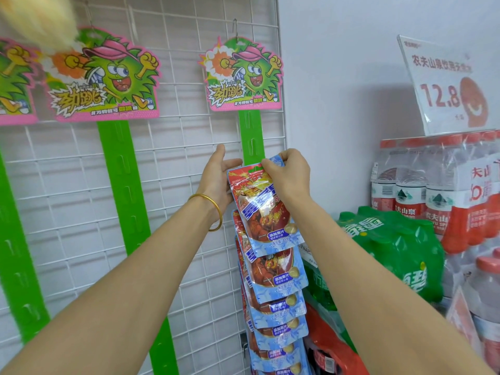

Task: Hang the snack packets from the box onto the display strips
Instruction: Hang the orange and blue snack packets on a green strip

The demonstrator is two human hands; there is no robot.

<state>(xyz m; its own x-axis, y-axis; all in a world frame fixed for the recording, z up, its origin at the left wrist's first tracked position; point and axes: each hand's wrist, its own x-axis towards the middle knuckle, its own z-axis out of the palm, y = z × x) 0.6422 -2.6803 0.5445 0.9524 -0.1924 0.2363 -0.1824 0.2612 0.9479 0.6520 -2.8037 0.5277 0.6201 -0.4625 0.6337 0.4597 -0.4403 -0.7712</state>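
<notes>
The right hand (288, 177) pinches the top edge of a red-and-blue snack packet (263, 212) between thumb and curled fingers, holding it against the rightmost green display strip (251, 136), just below 1 of the strip's slots. The left hand (217, 177) is open, fingers straight and pointing up, thumb reaching toward the packet's top left corner. Its palm lies at the packet's left edge, though I cannot tell whether it touches. A gold bangle (213, 212) circles the left wrist.

Below the held packet, a column of hung packets (277, 277) of the same kind overlaps down the strip to the bottom edge of the view.

The strip hangs from a cartoon header card (243, 74), hooked near the right edge of a white wire grid panel (173, 147). 2 more green strips, the middle strip (127, 185) and the left strip (16, 253), hang bare on the same panel.

Right of the panel, against a white wall, sit shrink-wrapped packs of bottled water (433, 190) with red labels and a green soda pack (392, 244). A price sign (443, 85) reading 12.8 stands on top of the water.
</notes>
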